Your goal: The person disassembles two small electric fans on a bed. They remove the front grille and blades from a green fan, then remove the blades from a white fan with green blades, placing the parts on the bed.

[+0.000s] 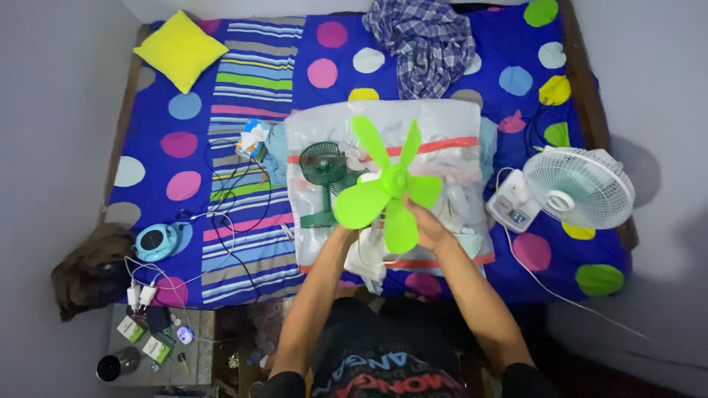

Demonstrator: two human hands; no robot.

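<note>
Green fan blade [386, 190] held above clear plastic sheet [442, 133], face-up for inspection | right hand [428, 225] grasps its lower blade | left hand [344, 234] apparently gripping beneath, partly hidden | small dark-green fan [322, 177] just beside.

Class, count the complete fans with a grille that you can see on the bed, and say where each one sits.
2. A small dark green fan stands on the clear plastic sheet, left of the loose green blade. A white fan lies near the bed's right edge. Others may be hidden.

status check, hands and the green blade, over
Both hands, left and right, gripping fan blade. Held above plastic sheet. Small green fan close alongside.
</note>
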